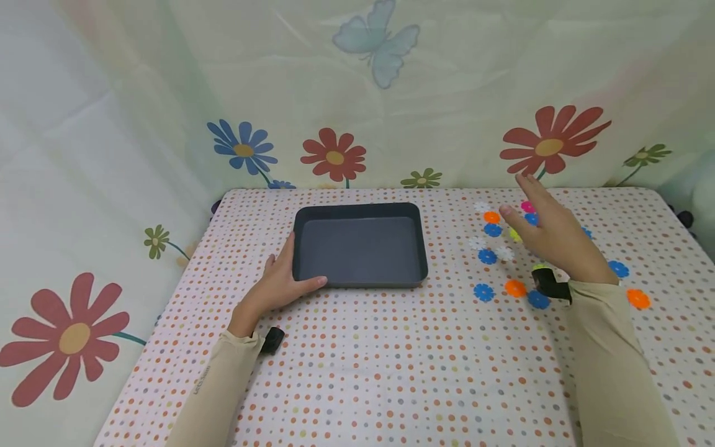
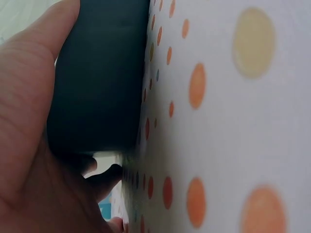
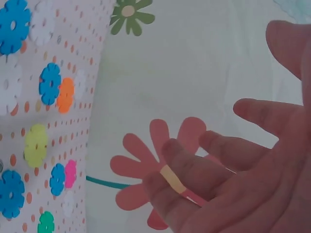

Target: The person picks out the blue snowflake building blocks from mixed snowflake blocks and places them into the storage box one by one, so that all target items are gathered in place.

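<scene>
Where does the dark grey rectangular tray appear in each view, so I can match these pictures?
Head: the dark grey rectangular tray lies at the centre, left hand at its near left corner.
Left wrist: its dark wall fills the upper left, beside the thumb.
Right wrist: not in it.
Shared landmark: white table covering with coloured dots.

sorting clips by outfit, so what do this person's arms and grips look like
The left sleeve and right sleeve are long and beige. The left one carries small dark lettering, too small to read surely; none shows on the right. Small black boxes sit at the left wrist and right wrist. The left grip and right grip wear no gloves.
</scene>
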Tool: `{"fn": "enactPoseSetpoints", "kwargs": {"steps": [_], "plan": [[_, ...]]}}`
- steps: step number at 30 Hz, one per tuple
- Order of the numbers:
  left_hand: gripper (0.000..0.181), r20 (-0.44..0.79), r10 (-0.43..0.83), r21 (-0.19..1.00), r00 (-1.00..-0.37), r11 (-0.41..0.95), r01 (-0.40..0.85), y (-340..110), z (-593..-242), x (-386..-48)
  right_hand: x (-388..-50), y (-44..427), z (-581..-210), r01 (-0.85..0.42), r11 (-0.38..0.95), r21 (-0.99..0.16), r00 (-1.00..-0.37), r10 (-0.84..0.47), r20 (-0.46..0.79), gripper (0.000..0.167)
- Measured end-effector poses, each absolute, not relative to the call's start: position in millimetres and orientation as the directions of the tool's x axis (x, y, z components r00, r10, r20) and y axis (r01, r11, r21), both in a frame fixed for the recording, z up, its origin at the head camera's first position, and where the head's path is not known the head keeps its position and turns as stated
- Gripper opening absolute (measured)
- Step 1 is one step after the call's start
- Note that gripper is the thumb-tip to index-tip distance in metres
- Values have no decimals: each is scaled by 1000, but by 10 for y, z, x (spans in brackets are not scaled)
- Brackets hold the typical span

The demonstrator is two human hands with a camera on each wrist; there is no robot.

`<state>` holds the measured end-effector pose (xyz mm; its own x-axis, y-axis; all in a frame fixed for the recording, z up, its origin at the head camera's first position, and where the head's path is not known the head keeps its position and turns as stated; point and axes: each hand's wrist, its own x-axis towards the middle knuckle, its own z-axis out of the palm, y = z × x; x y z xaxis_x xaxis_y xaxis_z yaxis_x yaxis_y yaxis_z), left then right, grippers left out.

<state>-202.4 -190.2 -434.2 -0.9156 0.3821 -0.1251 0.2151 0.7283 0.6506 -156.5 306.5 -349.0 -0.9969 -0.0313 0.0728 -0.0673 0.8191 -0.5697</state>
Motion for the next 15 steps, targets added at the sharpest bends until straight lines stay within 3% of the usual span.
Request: {"fn": "enactPoseSetpoints", "kwargs": {"steps": [8, 15], "plan": [[136, -126, 384, 705, -915, 684, 190, -1915, -4358, -2043, -1513, 3113, -3438, -31, 743, -668, -988, 77, 132, 72], [134, -154, 389, 709, -908, 683, 173, -1896, -4321, -2014, -1594, 3187, -3550, -46, 766, -641, -984, 75, 161, 55]]}}
